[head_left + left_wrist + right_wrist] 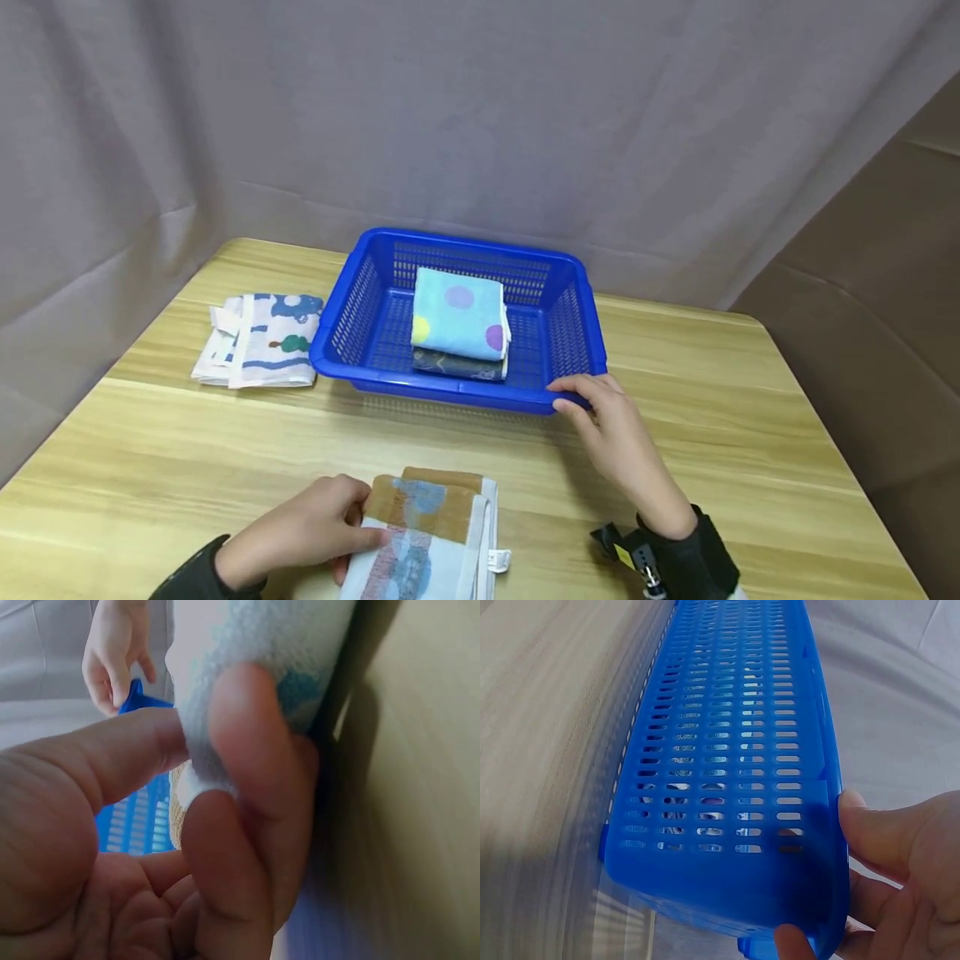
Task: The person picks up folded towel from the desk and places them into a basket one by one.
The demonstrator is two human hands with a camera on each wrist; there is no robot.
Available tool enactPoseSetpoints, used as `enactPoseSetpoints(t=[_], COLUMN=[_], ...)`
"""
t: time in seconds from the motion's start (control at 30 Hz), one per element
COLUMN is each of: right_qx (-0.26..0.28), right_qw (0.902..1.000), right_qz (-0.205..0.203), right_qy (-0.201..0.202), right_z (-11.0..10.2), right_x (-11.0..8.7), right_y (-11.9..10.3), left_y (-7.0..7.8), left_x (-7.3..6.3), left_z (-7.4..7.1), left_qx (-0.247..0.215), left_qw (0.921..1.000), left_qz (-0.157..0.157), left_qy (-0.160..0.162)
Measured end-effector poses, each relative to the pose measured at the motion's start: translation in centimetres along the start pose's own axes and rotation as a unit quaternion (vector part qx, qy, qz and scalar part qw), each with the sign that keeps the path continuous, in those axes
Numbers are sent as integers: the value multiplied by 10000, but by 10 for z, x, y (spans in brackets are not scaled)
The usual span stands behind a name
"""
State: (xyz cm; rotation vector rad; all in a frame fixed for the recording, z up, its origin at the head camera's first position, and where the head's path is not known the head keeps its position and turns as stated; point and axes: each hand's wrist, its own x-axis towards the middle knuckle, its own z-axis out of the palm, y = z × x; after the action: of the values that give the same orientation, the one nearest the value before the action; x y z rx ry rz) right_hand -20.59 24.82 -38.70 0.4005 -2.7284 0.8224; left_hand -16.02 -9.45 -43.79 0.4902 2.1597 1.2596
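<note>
A folded towel point(438, 521), brown and white with blue and pink patches and a small white tag, is at the near edge of the head view. My left hand point(311, 529) grips its left side, thumb on top and fingers underneath. In the left wrist view the towel point(262, 637) sits between thumb and fingers. My right hand point(615, 433) holds the near right corner of a blue plastic basket point(450, 390) by its rim. Inside the basket lies a light blue towel point(450, 312) with coloured dots, folded on top of a dark patterned towel point(457, 364).
Left of the basket, against its side, a folded white towel point(277, 342) with blue and green figures lies on the wooden table point(750, 433). A grey curtain point(480, 117) hangs behind the table. A small black device point(633, 558) is at the right wrist.
</note>
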Motion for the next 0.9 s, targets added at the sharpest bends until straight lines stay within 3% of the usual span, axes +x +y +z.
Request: enactPoseSetpoints(t=[0.4,0.6,0.77,0.9], right_qx=[70,144,15,-2], right_qw=[9999,9998,9992,9964], right_qz=[104,-51,-142,478], right_qy=[-23,-132,376,702], right_z=[1,-3,-15,-22], right_x=[0,-1,-22,-49], right_y=[0,2,-1,-6], left_y=[11,10,8,7], left_x=[13,9,2,-5], left_z=[18,13,6,1], left_qx=[-71,371,1037,1123], left_qw=[9999,9993,9934,9919], left_qz=[-31,50,196,155], left_qy=[-100,-22,455,577])
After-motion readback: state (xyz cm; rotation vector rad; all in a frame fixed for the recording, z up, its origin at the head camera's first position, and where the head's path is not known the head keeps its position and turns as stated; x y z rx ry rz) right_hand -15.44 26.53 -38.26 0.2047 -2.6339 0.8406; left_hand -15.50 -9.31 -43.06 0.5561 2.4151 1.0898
